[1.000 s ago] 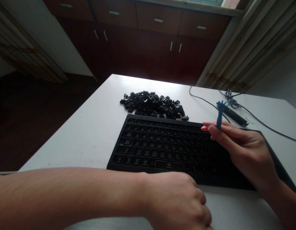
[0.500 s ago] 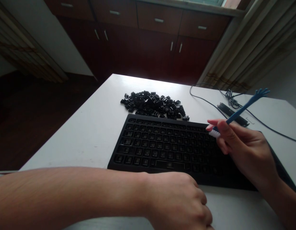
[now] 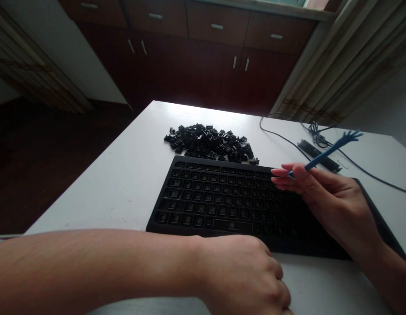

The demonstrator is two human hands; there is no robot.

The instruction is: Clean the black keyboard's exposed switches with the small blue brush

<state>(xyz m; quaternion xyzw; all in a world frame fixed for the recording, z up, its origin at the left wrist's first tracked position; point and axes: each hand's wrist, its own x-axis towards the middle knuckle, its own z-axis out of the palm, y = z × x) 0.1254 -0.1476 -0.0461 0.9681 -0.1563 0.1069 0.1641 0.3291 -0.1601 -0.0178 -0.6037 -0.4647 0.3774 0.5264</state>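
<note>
A black keyboard (image 3: 209, 199) with its keycaps off lies on the white table, its square key sockets bare. Above its right part, my right hand (image 3: 337, 205) is closed on a slim blue brush (image 3: 327, 153). The brush handle slants up to the right and ends in a small hand shape; its white bristles are now hidden by the fingers. My left hand (image 3: 244, 271) rests at the keyboard's near edge, back upward and fingers curled under. Whatever those fingers hold, if anything, is hidden.
Behind the keyboard lies a heap of loose black keycaps (image 3: 209, 142). At the right back are a long black piece (image 3: 317, 155), a thin bent wire (image 3: 343, 164) and a coiled black cable (image 3: 316, 133). The white table (image 3: 101, 192) borders dark red cabinets (image 3: 196, 70).
My right hand has turned the brush, so its handle tip sits lower and further left. The white bristles have gone out of sight behind the fingers. My left hand stays nearly still.
</note>
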